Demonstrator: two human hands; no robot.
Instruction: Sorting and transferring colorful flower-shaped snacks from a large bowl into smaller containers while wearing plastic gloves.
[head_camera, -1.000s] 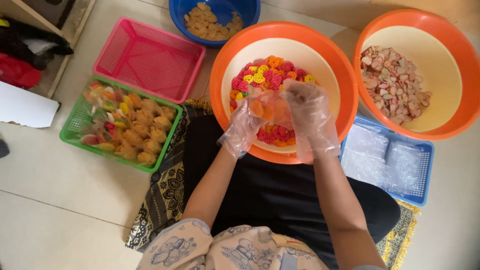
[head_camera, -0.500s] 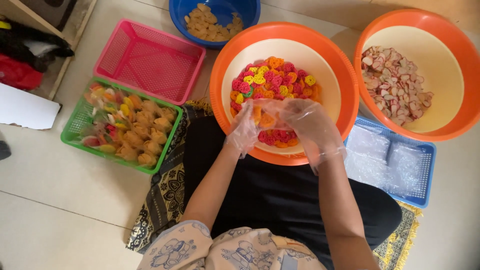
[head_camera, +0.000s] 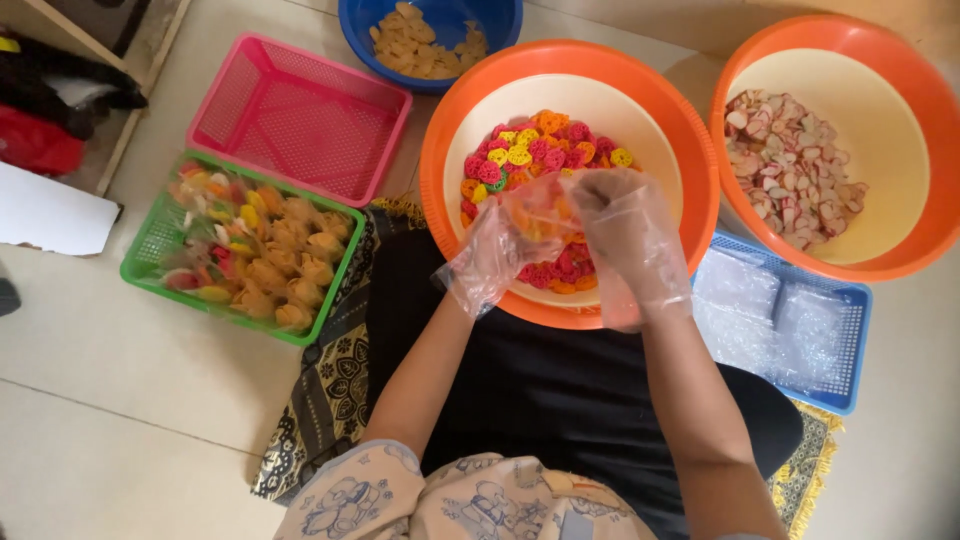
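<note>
1. Left hand (head_camera: 492, 258): in a loose clear plastic glove, held over the near part of the orange basin (head_camera: 440, 200). Fingers curl closed on the left side of a small clear bag (head_camera: 540, 212).
2. Right hand (head_camera: 628, 238): also gloved, fingers bent and closed on the right side of the same bag. The two hands meet at the bag, touching it from both sides.
3. Small clear bag: held above the basin's contents, between the two hands; orange pieces show through it. Whether its mouth is open or twisted shut cannot be told.
4. Orange basin: cream inside, holds a heap of flower-shaped crackers (head_camera: 530, 150) in red, pink, yellow, orange and green. It sits on the floor (head_camera: 120, 400), just ahead of the person's lap.
5. Second orange basin (head_camera: 900, 60): to the right, holds pale pink and white slices (head_camera: 790, 165).
6. Blue basket (head_camera: 850, 340): near right, partly under the second basin's rim, holds flat clear bags (head_camera: 770, 310).
7. Blue bowl (head_camera: 500, 20): far side, holds tan chips (head_camera: 420, 45).
8. Pink basket (head_camera: 300, 115): far left, touching the green basket (head_camera: 150, 250), which holds filled packets (head_camera: 280, 265) of tan and coloured pieces.
</note>
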